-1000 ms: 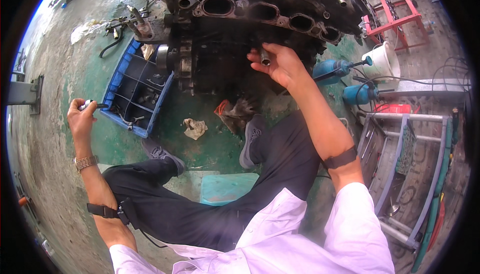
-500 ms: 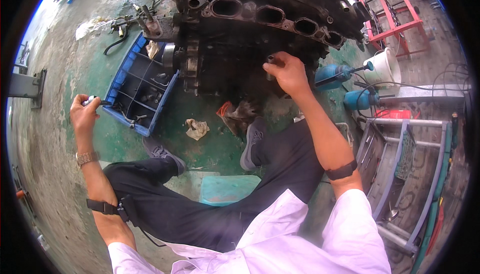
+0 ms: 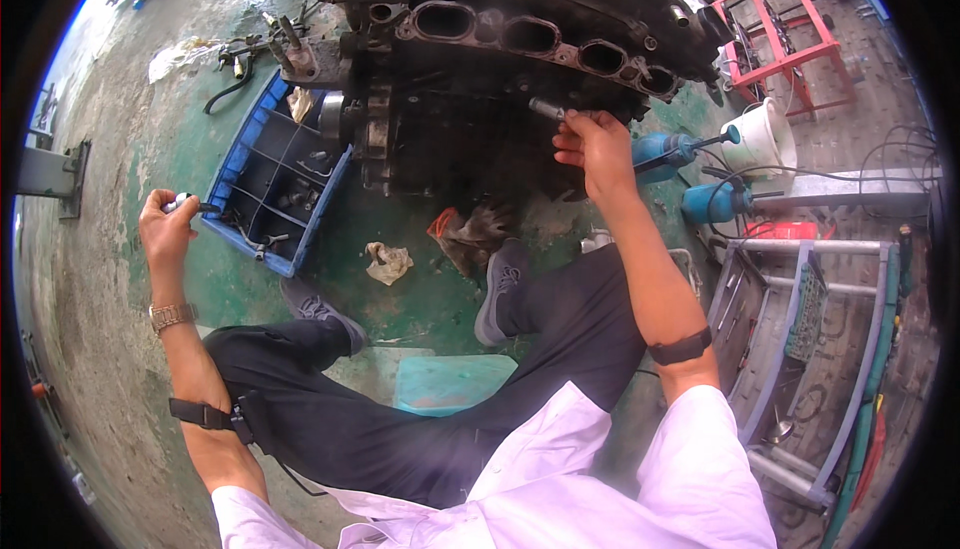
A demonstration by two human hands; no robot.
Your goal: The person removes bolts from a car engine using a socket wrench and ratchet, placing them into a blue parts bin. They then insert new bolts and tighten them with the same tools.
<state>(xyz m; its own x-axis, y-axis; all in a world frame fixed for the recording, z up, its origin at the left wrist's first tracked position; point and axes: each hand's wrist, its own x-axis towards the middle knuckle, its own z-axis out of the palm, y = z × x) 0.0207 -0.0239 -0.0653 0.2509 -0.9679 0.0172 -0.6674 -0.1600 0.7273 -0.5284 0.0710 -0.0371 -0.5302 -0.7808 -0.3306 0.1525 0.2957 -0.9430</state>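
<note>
My left hand [image 3: 168, 236], raised on the left beside the blue divided tray [image 3: 236, 154], has its fingers closed around a short white-and-black pen-shaped thing [image 3: 182, 203]. Its dark end points toward the tray. Before the dark, greasy engine [image 3: 470, 144], my right hand [image 3: 603, 157] pinches a small metal cylinder [image 3: 546, 108], like a socket or pin, between thumb and fingertips. The cylinder points up-left, toward the engine's side below the row of oval ports [image 3: 530, 37]. Whether it touches the engine I cannot tell.
Small parts lie in the tray. Between my shoes are a crumpled rag [image 3: 389, 262] and dirty gloves [image 3: 474, 239]. To the right stand blue bottles [image 3: 714, 201], a white bucket [image 3: 762, 139], a red frame [image 3: 776, 24] and a metal rack [image 3: 806, 349].
My right hand has turned and moved slightly right and down; the metal cylinder now shows lengthwise, pointing up-left. My left hand has hardly moved. The view has shifted slightly.
</note>
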